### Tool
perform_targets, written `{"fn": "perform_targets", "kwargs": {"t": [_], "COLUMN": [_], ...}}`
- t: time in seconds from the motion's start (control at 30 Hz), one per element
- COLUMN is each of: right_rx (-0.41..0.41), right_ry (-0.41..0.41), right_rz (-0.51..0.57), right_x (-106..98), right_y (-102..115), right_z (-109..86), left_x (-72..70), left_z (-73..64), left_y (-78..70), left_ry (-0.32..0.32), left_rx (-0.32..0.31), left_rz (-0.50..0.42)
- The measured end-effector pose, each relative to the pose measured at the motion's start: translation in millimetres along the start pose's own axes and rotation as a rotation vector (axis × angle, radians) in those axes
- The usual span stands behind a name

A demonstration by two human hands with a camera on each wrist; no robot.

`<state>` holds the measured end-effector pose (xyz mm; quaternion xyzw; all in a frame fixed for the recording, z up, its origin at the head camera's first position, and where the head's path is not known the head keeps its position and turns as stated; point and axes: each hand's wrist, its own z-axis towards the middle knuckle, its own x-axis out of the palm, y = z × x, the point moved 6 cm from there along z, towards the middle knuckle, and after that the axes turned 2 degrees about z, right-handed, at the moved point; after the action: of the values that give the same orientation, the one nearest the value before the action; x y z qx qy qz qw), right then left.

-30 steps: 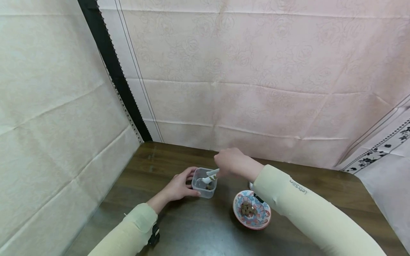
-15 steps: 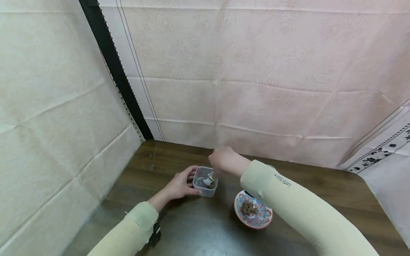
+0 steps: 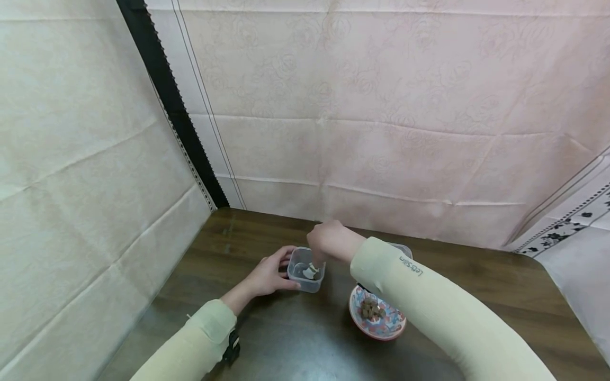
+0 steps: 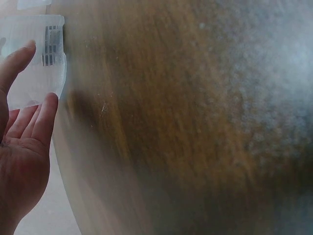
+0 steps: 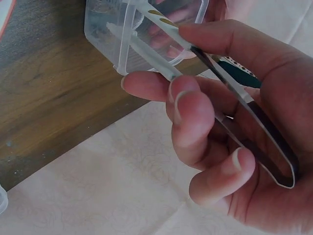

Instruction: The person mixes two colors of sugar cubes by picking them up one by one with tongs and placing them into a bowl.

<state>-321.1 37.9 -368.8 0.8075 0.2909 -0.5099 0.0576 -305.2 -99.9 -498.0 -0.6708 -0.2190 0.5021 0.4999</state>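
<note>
My left hand [image 3: 267, 275] holds a small clear plastic container [image 3: 310, 286] from its left side, with thumb and fingers around its walls. In the left wrist view the thumb lies along one wall of the container [image 4: 36, 83]. My right hand [image 3: 331, 241] is over the container's right rim and grips a pair of small tongs [image 5: 230, 81], metal with white ends. The white tips reach into the container. A brown piece is partly seen by the tips; whether they pinch it I cannot tell. Brown chunks [image 3: 369, 308] lie in a patterned bowl [image 3: 393, 321].
Behind my right sleeve another clear plastic piece [image 3: 404, 249] is partly hidden. The sleeve also covers part of the bowl. The brown wooden table [image 3: 295, 338] ends at a pale cloth wall [image 3: 381, 159] behind and another at the left.
My right hand has shifted left and the tongs' white tips have gone lower into the container. My right sleeve covers more of the bowl's far edge. The left hand keeps its hold.
</note>
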Motion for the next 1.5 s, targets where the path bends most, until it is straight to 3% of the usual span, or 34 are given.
{"fn": "perform_targets", "kwargs": {"t": [0.53, 0.8, 1.03, 1.5], "right_rx": [0.001, 0.013, -0.007, -0.051], "right_ry": [0.053, 0.009, 0.038, -0.005], "right_rz": [-0.006, -0.045, -0.078, 0.104], "right_x": [1, 3, 5, 2], "right_y": [7, 10, 13, -4], "right_z": [11.5, 11.1, 11.8, 1.1], "left_x": [0.6, 0.6, 0.5, 0.8], "left_z": [0.9, 0.3, 0.4, -1.1], "left_y": [-2.0, -1.3, -0.4, 0.1], "left_ry": [0.004, 0.000, -0.002, -0.003], "left_rx": [-0.003, -0.023, -0.020, -0.018], "left_rz": [-0.018, -0.015, -0.017, -0.023]}}
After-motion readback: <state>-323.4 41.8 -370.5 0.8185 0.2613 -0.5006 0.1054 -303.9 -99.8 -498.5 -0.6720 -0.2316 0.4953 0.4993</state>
